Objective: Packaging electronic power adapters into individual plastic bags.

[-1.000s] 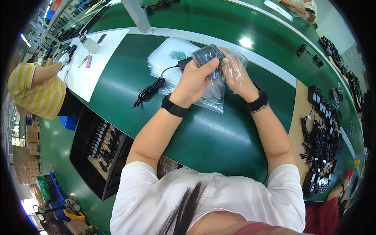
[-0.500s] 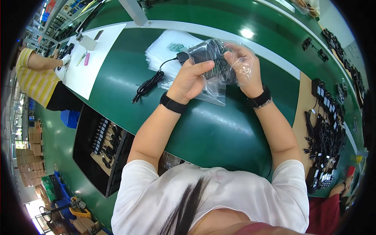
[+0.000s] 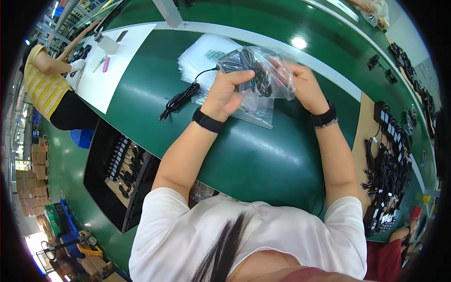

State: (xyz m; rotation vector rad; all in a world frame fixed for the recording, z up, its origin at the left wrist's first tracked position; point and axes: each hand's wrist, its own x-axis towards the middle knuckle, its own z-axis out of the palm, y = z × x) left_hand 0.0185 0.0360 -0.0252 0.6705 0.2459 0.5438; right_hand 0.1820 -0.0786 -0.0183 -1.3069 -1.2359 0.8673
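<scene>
- A clear bag with a black cord inside is held over the green bench.
- It is clamped by the left hand's fingers.
- Its right side is touched by the right hand; whether those fingers are closed cannot be told.
- A bundled wire is seen to the left.

It's a factory wkshp w/ green benches, stacked cartons & pwr adapters.

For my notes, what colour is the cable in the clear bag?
The cable is black; head view shows it.
</scene>
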